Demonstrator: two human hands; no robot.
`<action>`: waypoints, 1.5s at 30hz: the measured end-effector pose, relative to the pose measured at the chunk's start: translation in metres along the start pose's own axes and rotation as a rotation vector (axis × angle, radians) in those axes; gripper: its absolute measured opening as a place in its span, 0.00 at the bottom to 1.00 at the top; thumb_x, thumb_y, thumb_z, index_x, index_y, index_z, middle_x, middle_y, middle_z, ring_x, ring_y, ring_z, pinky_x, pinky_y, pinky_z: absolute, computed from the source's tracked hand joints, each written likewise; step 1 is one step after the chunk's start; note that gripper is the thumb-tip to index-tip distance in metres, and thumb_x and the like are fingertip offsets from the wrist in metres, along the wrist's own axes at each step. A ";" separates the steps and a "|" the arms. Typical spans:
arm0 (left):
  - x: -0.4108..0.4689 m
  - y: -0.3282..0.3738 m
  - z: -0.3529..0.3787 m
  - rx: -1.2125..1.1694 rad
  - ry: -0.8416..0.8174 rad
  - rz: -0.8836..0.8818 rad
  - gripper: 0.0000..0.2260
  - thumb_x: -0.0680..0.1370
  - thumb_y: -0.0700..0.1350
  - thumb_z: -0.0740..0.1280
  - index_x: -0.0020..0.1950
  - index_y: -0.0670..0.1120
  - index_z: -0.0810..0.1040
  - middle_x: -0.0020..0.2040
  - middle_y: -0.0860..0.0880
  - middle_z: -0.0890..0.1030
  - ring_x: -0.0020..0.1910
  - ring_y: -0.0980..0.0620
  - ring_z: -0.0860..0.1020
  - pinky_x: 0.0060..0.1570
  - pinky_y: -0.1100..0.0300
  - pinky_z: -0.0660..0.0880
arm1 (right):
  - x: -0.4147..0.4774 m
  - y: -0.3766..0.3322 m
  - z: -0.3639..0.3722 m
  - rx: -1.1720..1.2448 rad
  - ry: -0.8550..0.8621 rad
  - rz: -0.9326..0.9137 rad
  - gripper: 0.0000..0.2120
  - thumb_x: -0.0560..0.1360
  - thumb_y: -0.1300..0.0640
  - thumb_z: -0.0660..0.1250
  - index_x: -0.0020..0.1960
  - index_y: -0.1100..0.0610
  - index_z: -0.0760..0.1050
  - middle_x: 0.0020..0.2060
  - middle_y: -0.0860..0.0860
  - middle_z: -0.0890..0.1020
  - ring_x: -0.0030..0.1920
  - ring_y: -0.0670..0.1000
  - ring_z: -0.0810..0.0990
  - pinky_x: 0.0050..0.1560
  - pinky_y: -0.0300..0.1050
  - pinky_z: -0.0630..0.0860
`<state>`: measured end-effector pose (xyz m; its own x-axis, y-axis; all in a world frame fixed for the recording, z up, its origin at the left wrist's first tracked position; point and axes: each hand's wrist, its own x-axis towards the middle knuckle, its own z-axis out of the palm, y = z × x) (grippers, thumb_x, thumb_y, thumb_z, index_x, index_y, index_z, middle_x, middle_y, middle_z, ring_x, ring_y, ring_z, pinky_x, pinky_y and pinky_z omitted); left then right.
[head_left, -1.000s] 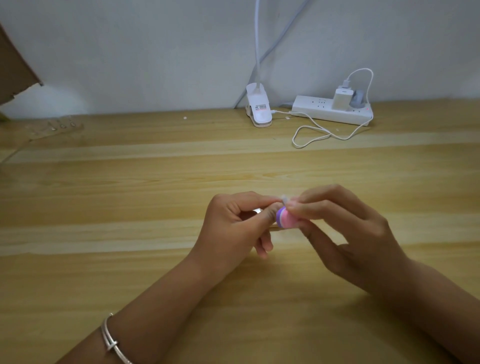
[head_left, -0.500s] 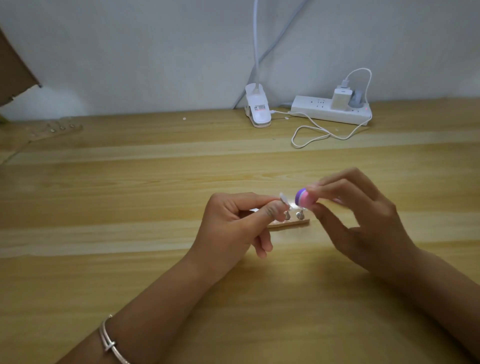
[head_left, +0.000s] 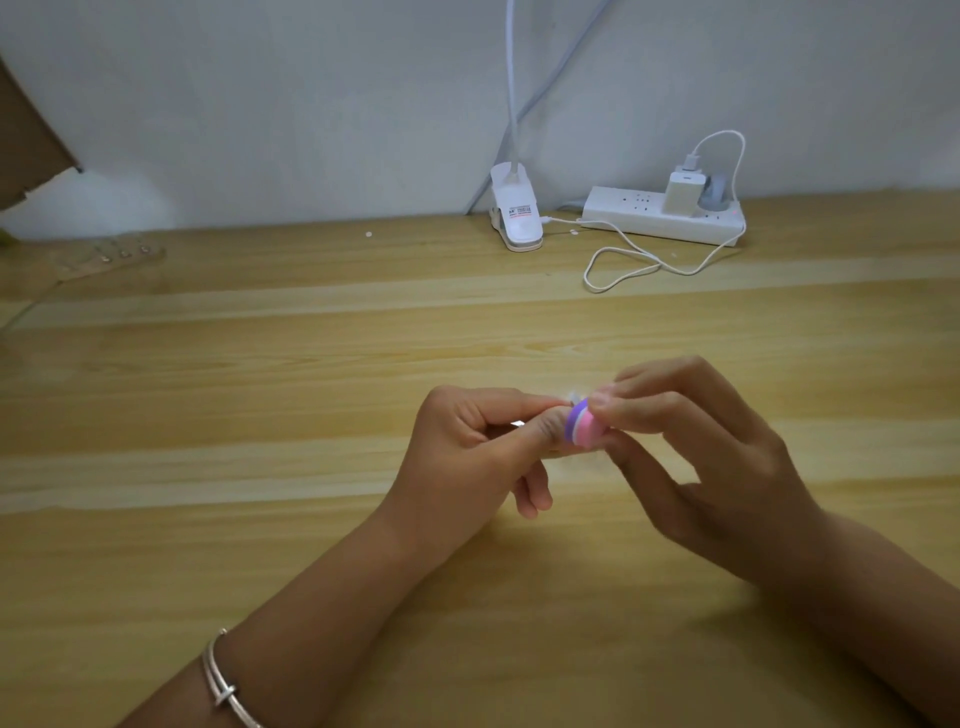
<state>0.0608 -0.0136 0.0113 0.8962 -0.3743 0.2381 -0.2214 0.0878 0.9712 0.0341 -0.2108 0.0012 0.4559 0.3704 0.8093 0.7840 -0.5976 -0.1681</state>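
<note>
Since half a second ago the right hand (head_left: 717, 467) has come back down and to the left. It has brought the disc (head_left: 586, 430) against the fingertips of the left hand (head_left: 478, 447). The studded wooden strip that showed on the table between the hands is now hidden behind them.

The disc is small and round, purple on the face turned toward the left hand and pink on the other. The right hand pinches it, fingertips on top and thumb underneath, with the remaining fingers loosely bent beside it. The left hand pinches a tiny pale bit (head_left: 571, 399) between thumb and forefinger. Only the tip of the bit shows, blurred, just above the disc's purple face. I cannot tell whether the two touch. The left hand's other fingers curl under the palm.

Both hands and the disc are over the middle of the table (head_left: 260, 415). A silver bracelet (head_left: 223, 680) sits on the left wrist.

At the back, by the wall, a white clip lamp (head_left: 514, 218) stands just beside a power strip (head_left: 623, 213). A charger (head_left: 683, 192) is plugged into the strip, and its cable (head_left: 639, 265) loops across the table. Far left lie another studded strip (head_left: 119, 254) and a cardboard edge (head_left: 26, 150).
</note>
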 end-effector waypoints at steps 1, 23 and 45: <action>0.000 0.000 -0.001 0.001 0.007 -0.005 0.05 0.75 0.38 0.70 0.47 0.38 0.86 0.35 0.38 0.83 0.22 0.47 0.77 0.22 0.62 0.72 | 0.000 0.004 -0.002 -0.020 -0.009 0.019 0.08 0.79 0.67 0.67 0.57 0.59 0.76 0.47 0.58 0.80 0.51 0.53 0.79 0.53 0.47 0.78; -0.003 0.006 0.001 0.012 -0.078 -0.007 0.07 0.76 0.40 0.68 0.44 0.42 0.85 0.32 0.47 0.81 0.19 0.49 0.75 0.22 0.63 0.71 | 0.002 0.002 -0.007 -0.063 0.083 0.053 0.10 0.76 0.69 0.68 0.55 0.59 0.79 0.45 0.59 0.80 0.50 0.54 0.79 0.56 0.39 0.76; 0.005 0.012 -0.008 -0.249 -0.342 -0.355 0.10 0.76 0.42 0.60 0.35 0.44 0.72 0.26 0.51 0.59 0.19 0.55 0.56 0.20 0.67 0.52 | -0.005 -0.003 0.001 -0.023 -0.050 -0.039 0.13 0.78 0.69 0.67 0.60 0.58 0.77 0.51 0.56 0.77 0.53 0.53 0.80 0.58 0.46 0.77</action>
<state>0.0655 -0.0069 0.0243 0.7143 -0.6954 -0.0792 0.2070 0.1018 0.9730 0.0303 -0.2100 -0.0030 0.4458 0.4288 0.7857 0.7919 -0.5981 -0.1229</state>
